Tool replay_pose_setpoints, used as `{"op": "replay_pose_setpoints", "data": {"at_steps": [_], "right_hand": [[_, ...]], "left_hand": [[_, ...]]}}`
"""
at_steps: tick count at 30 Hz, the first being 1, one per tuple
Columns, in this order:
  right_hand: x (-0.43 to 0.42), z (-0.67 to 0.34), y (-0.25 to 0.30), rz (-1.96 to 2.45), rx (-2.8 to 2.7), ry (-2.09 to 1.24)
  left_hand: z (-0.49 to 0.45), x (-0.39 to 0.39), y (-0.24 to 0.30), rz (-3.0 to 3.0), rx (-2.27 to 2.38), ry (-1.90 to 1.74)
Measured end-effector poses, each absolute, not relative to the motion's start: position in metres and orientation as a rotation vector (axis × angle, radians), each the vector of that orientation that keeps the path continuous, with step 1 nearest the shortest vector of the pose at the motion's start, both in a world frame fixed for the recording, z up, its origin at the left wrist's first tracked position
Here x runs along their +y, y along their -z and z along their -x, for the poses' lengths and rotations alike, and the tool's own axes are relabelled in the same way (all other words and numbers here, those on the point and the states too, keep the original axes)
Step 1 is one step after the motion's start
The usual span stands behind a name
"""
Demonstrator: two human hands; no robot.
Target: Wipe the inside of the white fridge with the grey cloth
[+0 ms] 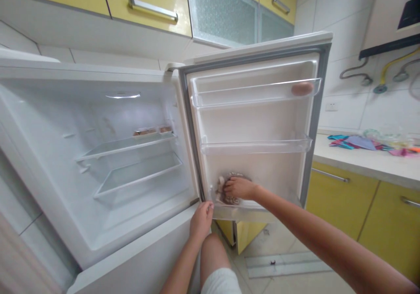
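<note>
Right hand (239, 188): fingers bent over a brown-and-white bundle (231, 200) in the clear plastic bottom bin (244, 214) of the white refrigerator door (252, 123). Left hand (201, 220): half-curled at bin's corner. Neither grip confirmable.

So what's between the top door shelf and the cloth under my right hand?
In the head view, the clear middle shelf of the open fridge door lies between the top shelf and the cloth under your right hand.
</note>
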State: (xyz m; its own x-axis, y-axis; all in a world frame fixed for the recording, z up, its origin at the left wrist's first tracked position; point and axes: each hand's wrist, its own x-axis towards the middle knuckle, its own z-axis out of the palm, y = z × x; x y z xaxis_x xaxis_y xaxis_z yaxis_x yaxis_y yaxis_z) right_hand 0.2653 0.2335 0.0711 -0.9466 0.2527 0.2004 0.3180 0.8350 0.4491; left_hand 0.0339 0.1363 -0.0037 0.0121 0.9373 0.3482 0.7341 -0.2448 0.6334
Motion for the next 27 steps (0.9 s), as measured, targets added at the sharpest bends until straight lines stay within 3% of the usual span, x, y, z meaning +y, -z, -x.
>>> {"op": "replay_pose_setpoints", "data": {"at_steps": [6,11,15,21,27], "right_hand": [[0.225,-0.306,-0.053,0.526,-2.960,0.776],[0.212,-0.362,-0.105,0.675,-2.808,0.769],[0.206,-0.388,-0.133,1.000,-2.301,0.724],[0.214,-0.333,-0.097,1.146,-1.950,0.637],[0.227,-0.246,-0.076,0.910,-2.402,0.568]], "left_hand": [[-0.034,0.134,0.002,-2.027,1.735,-1.053],[-0.033,0.134,0.005,-2.010,1.721,-1.073],[-0.033,0.134,0.007,-2.015,1.699,-1.084],[-0.033,0.135,0.007,-2.018,1.691,-1.083],[-0.032,0.135,0.007,-2.022,1.693,-1.069]]}}
